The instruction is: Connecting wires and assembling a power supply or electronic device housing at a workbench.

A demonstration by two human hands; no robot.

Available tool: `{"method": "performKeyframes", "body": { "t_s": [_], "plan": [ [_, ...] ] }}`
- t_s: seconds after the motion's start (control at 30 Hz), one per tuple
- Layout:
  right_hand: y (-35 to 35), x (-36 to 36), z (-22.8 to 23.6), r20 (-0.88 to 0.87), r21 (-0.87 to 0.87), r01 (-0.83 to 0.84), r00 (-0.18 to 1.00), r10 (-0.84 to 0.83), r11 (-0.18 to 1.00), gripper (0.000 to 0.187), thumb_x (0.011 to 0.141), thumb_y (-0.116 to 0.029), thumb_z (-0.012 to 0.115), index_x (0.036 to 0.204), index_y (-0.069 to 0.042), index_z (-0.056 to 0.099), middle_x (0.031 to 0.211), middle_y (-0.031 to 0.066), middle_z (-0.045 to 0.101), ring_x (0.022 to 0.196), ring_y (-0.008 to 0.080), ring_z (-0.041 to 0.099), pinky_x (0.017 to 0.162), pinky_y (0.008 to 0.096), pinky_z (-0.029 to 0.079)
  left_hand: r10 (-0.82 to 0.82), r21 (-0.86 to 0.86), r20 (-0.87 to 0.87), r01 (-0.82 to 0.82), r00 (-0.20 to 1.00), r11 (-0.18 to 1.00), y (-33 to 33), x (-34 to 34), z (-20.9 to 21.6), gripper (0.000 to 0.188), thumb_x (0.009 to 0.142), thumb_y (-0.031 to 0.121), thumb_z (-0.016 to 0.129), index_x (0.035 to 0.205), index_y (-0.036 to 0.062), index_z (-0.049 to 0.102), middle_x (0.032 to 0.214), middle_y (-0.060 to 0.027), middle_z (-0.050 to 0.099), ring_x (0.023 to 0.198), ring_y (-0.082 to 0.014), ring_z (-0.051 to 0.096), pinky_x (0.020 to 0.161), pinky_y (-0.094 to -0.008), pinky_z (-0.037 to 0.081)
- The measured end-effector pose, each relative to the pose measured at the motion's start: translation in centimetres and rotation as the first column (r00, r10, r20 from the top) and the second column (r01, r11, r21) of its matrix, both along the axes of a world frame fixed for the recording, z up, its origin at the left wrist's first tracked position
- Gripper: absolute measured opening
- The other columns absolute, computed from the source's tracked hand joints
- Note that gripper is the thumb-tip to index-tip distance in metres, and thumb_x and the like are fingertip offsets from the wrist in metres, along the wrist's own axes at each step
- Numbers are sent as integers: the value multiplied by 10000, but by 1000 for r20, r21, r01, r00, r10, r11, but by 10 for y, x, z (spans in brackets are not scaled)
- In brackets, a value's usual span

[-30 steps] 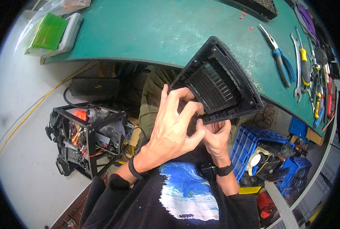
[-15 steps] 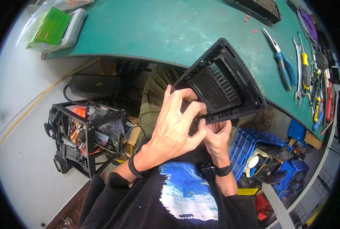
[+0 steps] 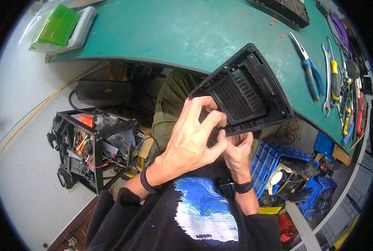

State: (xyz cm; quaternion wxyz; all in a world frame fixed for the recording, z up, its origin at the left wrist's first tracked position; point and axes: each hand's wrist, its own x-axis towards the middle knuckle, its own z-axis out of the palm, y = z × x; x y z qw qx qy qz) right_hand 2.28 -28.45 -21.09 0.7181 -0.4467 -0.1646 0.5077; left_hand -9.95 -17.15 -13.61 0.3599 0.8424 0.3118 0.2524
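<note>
A black plastic panel [image 3: 274, 109] is tilted up over the table's near edge, its ribbed inner side facing me. Set into its middle is a dark mesh grille [image 3: 236, 95]. My left hand [image 3: 192, 138] is closed on the panel's near left edge, with index and middle fingers curled over the rim next to the grille. Under the near edge, my right hand [image 3: 238, 154] is closed too, its thumb close to my left thumb. Part of the right fingers is hidden behind the panel and the left hand. Whether a small part sits between the thumbs, I cannot tell.
On the green table [image 3: 153, 37] lie pliers [image 3: 310, 69], a wrench [image 3: 328, 79] and several screwdrivers at right. A black tray [image 3: 280, 12] stands at the back, a bagged green box [image 3: 57, 25] at back left. Below are a black-framed machine [image 3: 96, 146] and a blue crate [image 3: 264, 167].
The panel has shifted very slightly down and tipped a little. Both hands keep nearly the same hold on it. The whole view has moved slightly.
</note>
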Motion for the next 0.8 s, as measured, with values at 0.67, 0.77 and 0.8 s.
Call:
{"method": "performKeyframes", "body": {
  "t_s": [0.67, 0.77, 0.8],
  "plan": [
    [-2, 1, 1, -70, -16, 13, 997, -14, 1000, 626, 851, 19, 832, 1399, 41, 530, 1410, 150, 613, 1304, 229, 603, 1176, 412, 440, -5, 19, 34, 4, 999, 1000, -2, 0, -5, 334, 756, 48, 790, 1065, 43, 663, 1154, -182, 562, 1064, -372, 601, 927, -449, 513],
    [-1, 0, 5, -67, -15, 2, 998, -3, 1000, 594, 869, -21, 823, 1388, 10, 538, 1380, 102, 625, 1224, 179, 622, 1109, 354, 460, 24, -46, 53, -22, 998, 999, -4, 0, -7, 338, 752, 51, 798, 1065, 47, 670, 1149, -177, 563, 1063, -365, 596, 922, -445, 513],
    [0, 0, 5, -66, -16, 1, 998, -2, 1000, 594, 869, -21, 823, 1388, 10, 538, 1380, 102, 625, 1224, 179, 622, 1109, 354, 460, 15, -5, 61, -15, 998, 1000, -3, 0, -6, 337, 751, 53, 801, 1062, 49, 674, 1141, -173, 563, 1053, -360, 596, 916, -444, 513]
  ]
}}
